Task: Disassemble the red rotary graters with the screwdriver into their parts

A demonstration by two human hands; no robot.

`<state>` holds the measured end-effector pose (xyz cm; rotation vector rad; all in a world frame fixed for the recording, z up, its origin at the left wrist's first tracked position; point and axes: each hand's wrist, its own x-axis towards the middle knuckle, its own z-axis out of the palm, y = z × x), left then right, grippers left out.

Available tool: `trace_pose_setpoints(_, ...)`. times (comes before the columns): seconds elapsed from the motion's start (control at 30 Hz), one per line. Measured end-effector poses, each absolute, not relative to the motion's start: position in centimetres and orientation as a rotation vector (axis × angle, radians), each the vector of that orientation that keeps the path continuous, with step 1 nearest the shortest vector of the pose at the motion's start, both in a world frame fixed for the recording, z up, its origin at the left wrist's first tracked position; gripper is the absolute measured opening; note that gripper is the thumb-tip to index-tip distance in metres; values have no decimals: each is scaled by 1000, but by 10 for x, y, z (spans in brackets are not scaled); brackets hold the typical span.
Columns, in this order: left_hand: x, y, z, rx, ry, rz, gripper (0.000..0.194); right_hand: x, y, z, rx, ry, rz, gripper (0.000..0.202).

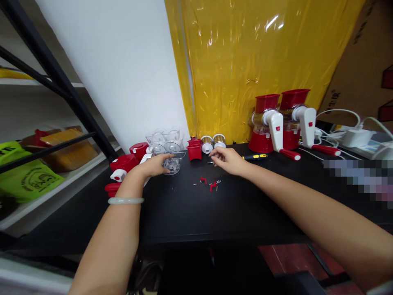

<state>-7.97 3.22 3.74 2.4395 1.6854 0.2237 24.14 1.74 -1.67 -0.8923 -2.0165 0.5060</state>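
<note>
My left hand [156, 164] has its thumb and fingers around a clear plastic part [173, 165] with a round base, which rests on the black table. My right hand [227, 159] is held over the table with fingers curled and tips close together; whatever is between them, if anything, cannot be made out. Partly hidden behind that hand lies a screwdriver with a black and yellow handle [258, 157]. Two small red plastic pieces [213, 187] and several little metal pins or screws lie between the hands. A red hopper-like part [194, 150] stands behind them.
Two metal grater drums [219, 141] stand at the back. Two assembled red and white crank graters [270, 127] are at right, near white cables and an adapter [357, 137]. Red parts [124, 163] and clear housings [166, 137] sit at left, beside a shelf's black frame.
</note>
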Motion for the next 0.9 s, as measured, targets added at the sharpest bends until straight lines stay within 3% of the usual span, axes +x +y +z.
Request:
trace_pose_setpoints(0.53, -83, 27, 43, 2428, 1616, 375, 81, 243, 18, -17, -881, -2033, 474, 12)
trace_pose_setpoints(0.7, -79, 26, 46, 2440, 1717, 476, 64, 243, 18, -17, -879, -2040, 479, 12)
trace_pose_setpoints(0.9, -76, 30, 42, 2488, 1823, 380, 58, 243, 18, -20, -852, -2099, 430, 10)
